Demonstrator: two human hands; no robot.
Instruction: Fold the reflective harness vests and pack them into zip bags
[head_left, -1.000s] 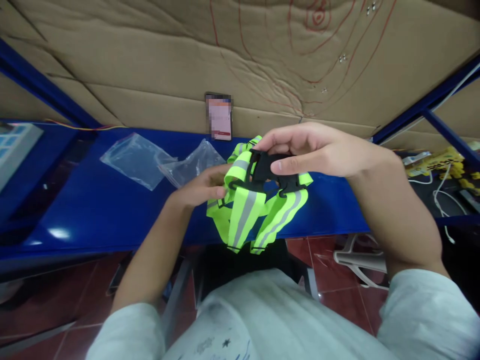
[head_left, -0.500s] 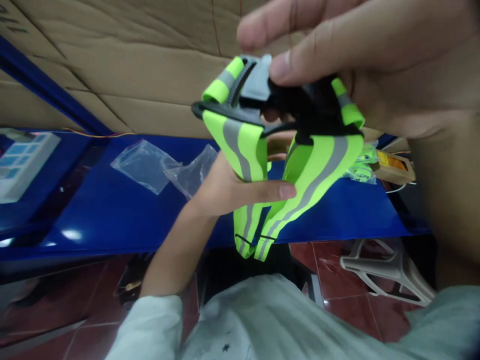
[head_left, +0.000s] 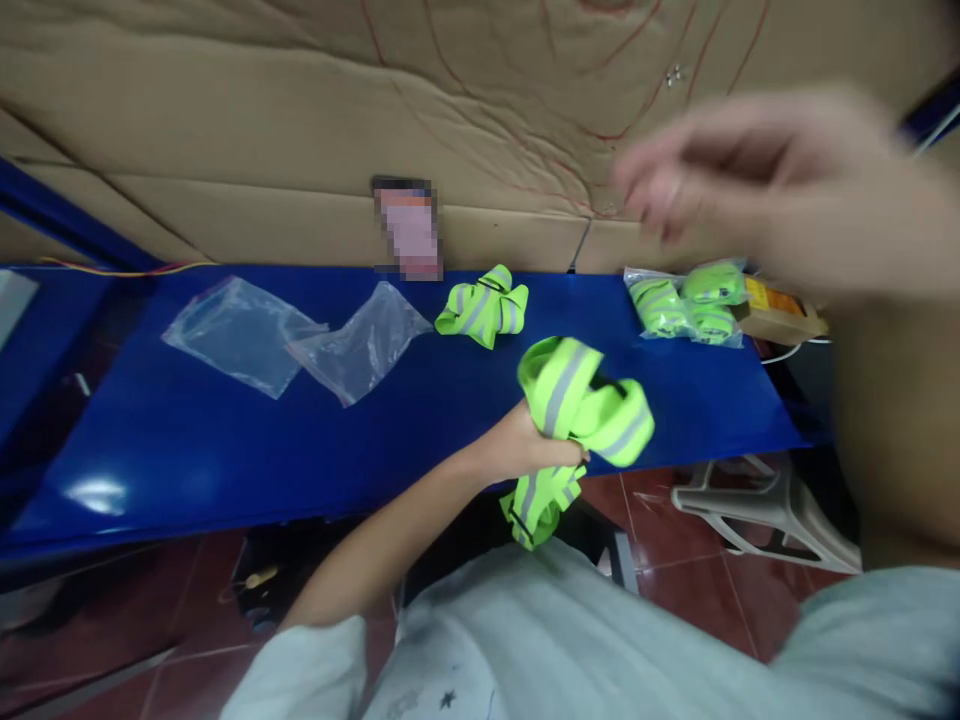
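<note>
My left hand (head_left: 521, 447) is closed round a bunched neon-green reflective strap harness (head_left: 581, 410) with grey stripes, held just above the front edge of the blue table (head_left: 225, 440). Part of the harness hangs below my fist. My right hand (head_left: 750, 180) is raised close to the camera at the upper right, blurred by motion, away from the harness; I cannot see anything in it. A second folded neon-green harness (head_left: 484, 307) lies on the table near the cardboard wall.
Two clear plastic bags (head_left: 240, 333) (head_left: 360, 343) lie on the table's left half. A bag of packed green harnesses (head_left: 686, 300) and a small box (head_left: 780, 312) sit at the right end. A phone (head_left: 409, 228) leans on the cardboard wall (head_left: 225, 150). A white plastic chair (head_left: 757, 510) stands below right.
My right hand has let go of the harness buckle and lifted away to the upper right. My left hand has bunched the harness and lowered it to the table's front edge.
</note>
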